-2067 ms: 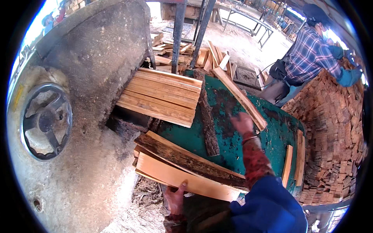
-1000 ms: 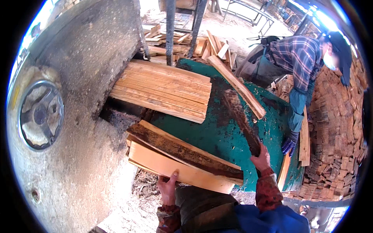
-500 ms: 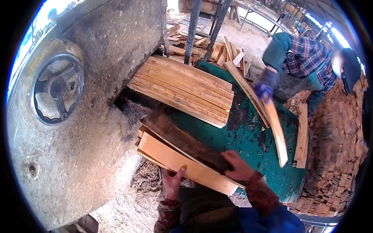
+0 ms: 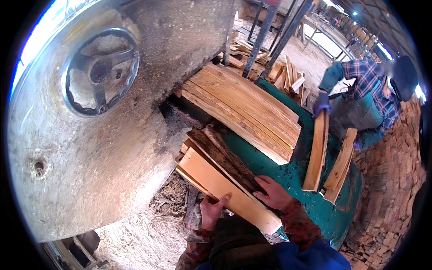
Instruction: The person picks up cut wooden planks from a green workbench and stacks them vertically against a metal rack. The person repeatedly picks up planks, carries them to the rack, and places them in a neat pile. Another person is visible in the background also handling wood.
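A small stack of boards slants in front of me, with a smooth pale board (image 4: 229,186) on its near side. Along the stack's far side lies a dark, bark-covered slab (image 4: 225,156). My left hand (image 4: 213,211) is closed on the near edge of the pale board, thumb on top and the other fingers mostly hidden beneath. My right hand (image 4: 272,193) is closed on the right end of the bark-covered slab, its fingers bent over the bark. Beyond them a row of sawn boards (image 4: 247,108) lies side by side, coming out from the machine.
A green metal table (image 4: 252,150) bears the boards. To the left rises a big machine panel (image 4: 135,148) with a handwheel (image 4: 101,71). Across the table a co-worker (image 4: 364,99) in gloves grips two boards (image 4: 317,153). Stacked wood (image 4: 387,180) stands at right, offcuts (image 4: 288,78) behind.
The view has shifted, so the scene sits further right. The bark-covered slab, blurred before, is now steady under my right hand. The co-worker's raised board has swung round and is held more upright.
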